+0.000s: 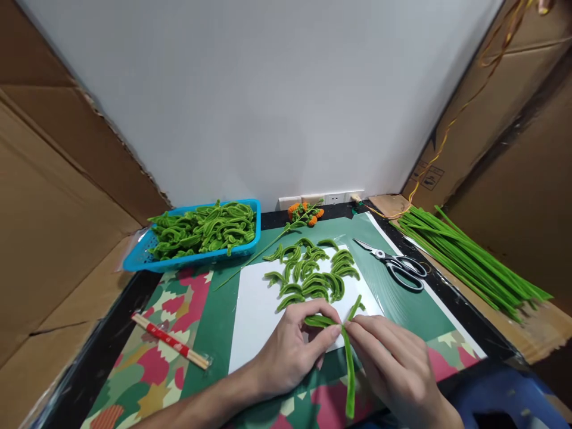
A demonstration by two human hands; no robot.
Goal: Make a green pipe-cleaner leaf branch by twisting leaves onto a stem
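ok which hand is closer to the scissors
Right. The right hand is on the near side of the scissors, which lie beyond it on the table mat. The left hand is farther off, to the left of the right hand.

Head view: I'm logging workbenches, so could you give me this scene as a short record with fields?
Left hand: pinching green fuzzy strips
Right hand: pinching them too, fingertips beside the left's
Centre: curved green pieces on a white sheet and past its far edge
Left side: blue basket with green heap; wrapped chopsticks
Right side: scissors; long green stems
Back: orange flowers near wall
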